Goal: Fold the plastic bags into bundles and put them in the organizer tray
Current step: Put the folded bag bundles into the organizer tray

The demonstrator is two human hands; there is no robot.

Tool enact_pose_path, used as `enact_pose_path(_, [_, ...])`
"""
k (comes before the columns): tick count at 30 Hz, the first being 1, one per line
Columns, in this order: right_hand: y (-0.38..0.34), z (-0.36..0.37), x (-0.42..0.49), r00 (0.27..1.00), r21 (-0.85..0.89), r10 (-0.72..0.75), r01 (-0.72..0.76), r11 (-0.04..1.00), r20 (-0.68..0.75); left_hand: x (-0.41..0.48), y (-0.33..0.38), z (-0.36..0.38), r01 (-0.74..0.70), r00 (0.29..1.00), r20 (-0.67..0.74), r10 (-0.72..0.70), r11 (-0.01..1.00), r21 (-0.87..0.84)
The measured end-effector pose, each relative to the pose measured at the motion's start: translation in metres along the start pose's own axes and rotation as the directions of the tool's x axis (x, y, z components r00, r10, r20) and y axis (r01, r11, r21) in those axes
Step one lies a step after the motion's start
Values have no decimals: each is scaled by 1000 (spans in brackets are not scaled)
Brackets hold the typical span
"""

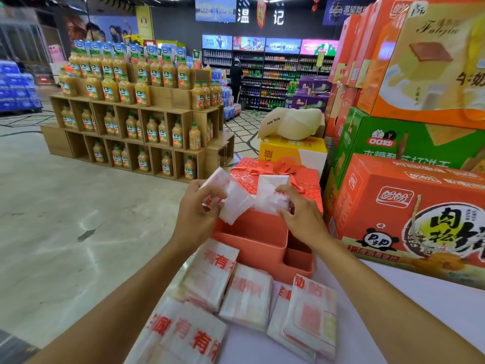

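A coral organizer tray [252,239] with several compartments stands on the white table. My left hand [195,214] grips a folded white-and-red plastic bag bundle [233,199], tilted over the tray's back left. My right hand [299,215] pinches a second folded bundle [270,194] that stands upright in the tray's rear compartment. Nearer to me, several folded or flat bags [246,295] with red print lie on the table.
The white table [393,303] runs to the right, its left edge beside bare floor. A red gift box [307,179] sits just behind the tray. Stacked orange and green cartons [409,206] wall the right side. A juice bottle display [136,119] stands far left.
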State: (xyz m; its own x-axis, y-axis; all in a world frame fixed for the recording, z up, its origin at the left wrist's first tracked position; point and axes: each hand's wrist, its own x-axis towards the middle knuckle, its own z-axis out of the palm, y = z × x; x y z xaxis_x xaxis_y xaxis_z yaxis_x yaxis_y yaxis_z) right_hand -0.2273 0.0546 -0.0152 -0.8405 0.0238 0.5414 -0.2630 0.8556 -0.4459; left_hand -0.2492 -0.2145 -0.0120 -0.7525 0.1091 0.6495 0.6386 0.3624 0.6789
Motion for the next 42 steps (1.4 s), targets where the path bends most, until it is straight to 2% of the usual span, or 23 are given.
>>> enact_pose_path(4, [-3, 7, 5, 999, -30, 49, -49, 998, 1, -2, 0, 0, -15, 1000, -4, 15, 1000, 0])
enact_pose_path(6, [-2, 9, 4, 996, 17, 89, -88, 996, -15, -3, -2, 1, -17, 1000, 2, 17, 1000, 0])
enact_pose_path(10, [0, 4, -1, 996, 8, 6, -7, 1000, 88, -3, -3, 1, -10, 1000, 15, 10, 1000, 18])
enact_pose_path(13, [-3, -1, -4, 996, 48, -9, 4, 999, 88, -3, -6, 2, 40, 999, -4, -40, 999, 22])
enact_pose_path(16, [-6, -1, -6, 995, 0, -9, 9, 1000, 97, -4, -10, 2, 64, 998, 3, -64, 998, 2])
enact_pose_path(19, [-9, 3, -7, 997, -1, 44, -44, 999, 63, -3, -11, 0, 86, 996, 6, -86, 995, -43])
enact_pose_path(23, [-7, 4, -4, 995, 21, 92, -93, 995, 48, -3, -15, -1, 112, 994, -5, -112, 994, 2])
enact_pose_path(27, [-2, 6, -7, 996, 38, 85, -84, 996, -19, -3, -19, -4, 99, 995, -10, -98, 995, 26])
enact_pose_path(32, [1, 7, -6, 995, 112, 92, -87, 990, -34, -3, -16, -1, 83, 997, -8, -83, 996, 17])
enact_pose_path(38, [2, 5, -4, 999, -127, 38, -34, 991, 36, -3, -12, 0, 70, 998, -6, -70, 998, -2])
enact_pose_path(42, [5, 3, -4, 996, -206, -45, 60, 977, 79, -3, -10, -3, 81, 997, -5, -82, 995, -66])
